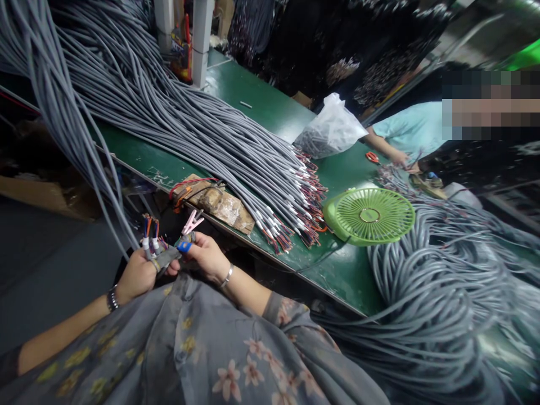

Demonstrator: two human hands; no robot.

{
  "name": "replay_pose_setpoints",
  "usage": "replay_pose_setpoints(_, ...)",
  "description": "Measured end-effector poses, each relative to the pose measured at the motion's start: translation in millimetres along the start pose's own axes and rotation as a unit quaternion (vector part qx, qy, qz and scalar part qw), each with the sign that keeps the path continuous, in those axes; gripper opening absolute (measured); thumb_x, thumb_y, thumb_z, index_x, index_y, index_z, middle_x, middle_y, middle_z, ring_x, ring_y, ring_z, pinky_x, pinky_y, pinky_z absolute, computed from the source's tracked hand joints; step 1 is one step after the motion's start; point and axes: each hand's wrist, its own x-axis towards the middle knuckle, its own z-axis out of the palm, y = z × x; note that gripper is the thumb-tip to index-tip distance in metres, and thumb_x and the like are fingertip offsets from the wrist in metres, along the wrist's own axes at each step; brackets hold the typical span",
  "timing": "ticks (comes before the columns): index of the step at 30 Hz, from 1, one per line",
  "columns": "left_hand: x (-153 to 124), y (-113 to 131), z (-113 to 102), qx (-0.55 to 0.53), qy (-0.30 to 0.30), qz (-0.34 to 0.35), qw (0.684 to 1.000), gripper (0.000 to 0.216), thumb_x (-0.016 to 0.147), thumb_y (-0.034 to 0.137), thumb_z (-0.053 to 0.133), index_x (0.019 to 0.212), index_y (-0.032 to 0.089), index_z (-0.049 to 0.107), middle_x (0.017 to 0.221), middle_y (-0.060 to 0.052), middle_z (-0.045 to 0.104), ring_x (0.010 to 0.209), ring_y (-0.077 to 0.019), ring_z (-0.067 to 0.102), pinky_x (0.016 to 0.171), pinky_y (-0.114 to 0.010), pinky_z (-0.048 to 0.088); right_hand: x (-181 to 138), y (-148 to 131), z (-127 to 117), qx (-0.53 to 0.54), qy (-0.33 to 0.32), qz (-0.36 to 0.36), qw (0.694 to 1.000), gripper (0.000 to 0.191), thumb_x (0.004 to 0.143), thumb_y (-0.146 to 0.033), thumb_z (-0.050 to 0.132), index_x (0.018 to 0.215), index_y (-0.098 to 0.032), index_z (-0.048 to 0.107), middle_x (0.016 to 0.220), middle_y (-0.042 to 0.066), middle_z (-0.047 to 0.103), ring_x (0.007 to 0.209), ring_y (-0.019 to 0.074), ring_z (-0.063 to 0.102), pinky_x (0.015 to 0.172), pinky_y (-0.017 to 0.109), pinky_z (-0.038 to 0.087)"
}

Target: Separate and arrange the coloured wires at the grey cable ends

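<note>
Several grey cables (113, 194) run down from the upper left into my left hand (139, 273), which is closed around them. Their ends stick up past the fingers, with white bands and coloured wires (151, 228) showing. My right hand (210, 257) is closed just beside it, and a small tool with pink handles (193, 221) juts up from its grip. Something blue wraps the thumb, and the finger wrappings look grey. The tool's working end is hidden between my hands. Both hands are held low, in front of my body, near the table's edge.
A thick bundle of grey cables (198, 121) lies across the green table (354, 275). A taped wooden block (219, 205) sits at the near edge. Farther right are a green fan (369, 216), a plastic bag (331, 129) and coiled cables (430, 287). A co-worker (411, 129) handles wires across the table.
</note>
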Motion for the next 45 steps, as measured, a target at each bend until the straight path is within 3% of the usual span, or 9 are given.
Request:
replay_pose_setpoints(11, -2, 8, 6, 0.033, -0.039, -0.017, 0.999, 0.041, 0.043, 0.051, 0.094, 0.049, 0.019, 0.070, 0.047, -0.003, 0.068, 0.044, -0.0135, 0.060, 0.049, -0.025, 0.050, 2, 7, 4, 0.039, 0.023, -0.002, 0.999, 0.049, 0.060, -0.047, 0.096, 0.063, -0.020, 0.055, 0.052, -0.007, 0.052, 0.046, 0.0073, 0.043, 0.048, 0.022, 0.035)
replay_pose_setpoints(19, -2, 5, 5, -0.052, 0.020, -0.039, 0.998, 0.039, 0.035, 0.044, 0.096, 0.052, 0.019, 0.072, 0.044, -0.001, 0.067, 0.041, -0.0127, 0.059, 0.044, -0.023, 0.050, 2, 3, -10, 0.046, -0.033, 0.042, 0.997, 0.059, 0.056, -0.065, 0.095, 0.075, -0.019, 0.062, 0.064, -0.004, 0.062, 0.054, 0.0079, 0.050, 0.054, 0.025, 0.046)
replay_pose_setpoints(23, 0, 1, 3, -0.058, 0.023, -0.030, 0.998, 0.039, 0.037, 0.044, 0.097, 0.053, 0.019, 0.071, 0.044, 0.000, 0.067, 0.041, -0.0130, 0.060, 0.044, -0.023, 0.051, -2, 1, -14, 0.029, -0.047, 0.048, 0.997, 0.062, 0.047, -0.061, 0.099, 0.075, -0.019, 0.064, 0.065, -0.005, 0.063, 0.055, 0.0079, 0.051, 0.056, 0.026, 0.047)
replay_pose_setpoints(31, 1, -2, 4, -0.075, 0.049, -0.012, 0.996, 0.028, 0.040, 0.033, 0.092, 0.053, 0.019, 0.071, 0.045, 0.000, 0.067, 0.041, -0.0127, 0.060, 0.043, -0.022, 0.052, -3, 0, -8, -0.021, -0.003, -0.009, 1.000, 0.053, 0.054, -0.054, 0.098, 0.068, -0.020, 0.060, 0.054, -0.008, 0.055, 0.049, 0.0072, 0.045, 0.053, 0.025, 0.040)
replay_pose_setpoints(36, 4, -11, 2, -0.102, 0.099, 0.004, 0.990, 0.022, 0.046, 0.033, 0.086, 0.056, 0.019, 0.073, 0.045, 0.002, 0.067, 0.041, -0.0127, 0.060, 0.044, -0.023, 0.053, -6, 3, -11, -0.019, -0.035, 0.013, 0.999, 0.053, 0.054, -0.054, 0.098, 0.066, -0.020, 0.059, 0.052, -0.008, 0.053, 0.047, 0.0066, 0.043, 0.052, 0.025, 0.041)
replay_pose_setpoints(40, 4, -13, 0, -0.070, 0.071, 0.003, 0.995, 0.021, 0.045, 0.032, 0.085, 0.054, 0.020, 0.071, 0.045, 0.001, 0.067, 0.042, -0.0140, 0.061, 0.044, -0.023, 0.051, -4, -3, -10, -0.018, -0.023, 0.030, 0.999, 0.052, 0.059, -0.057, 0.095, 0.071, -0.020, 0.060, 0.058, -0.007, 0.057, 0.052, 0.0082, 0.049, 0.057, 0.025, 0.046)
replay_pose_setpoints(45, 1, -8, -2, 0.007, 0.013, 0.020, 1.000, 0.024, 0.049, 0.039, 0.086, 0.052, 0.021, 0.071, 0.047, -0.001, 0.068, 0.044, -0.0143, 0.059, 0.046, -0.024, 0.050, 1, -16, -1, -0.068, -0.012, 0.024, 0.997, 0.055, 0.054, -0.054, 0.098, 0.071, -0.019, 0.060, 0.060, -0.008, 0.056, 0.055, 0.0078, 0.047, 0.057, 0.024, 0.041)
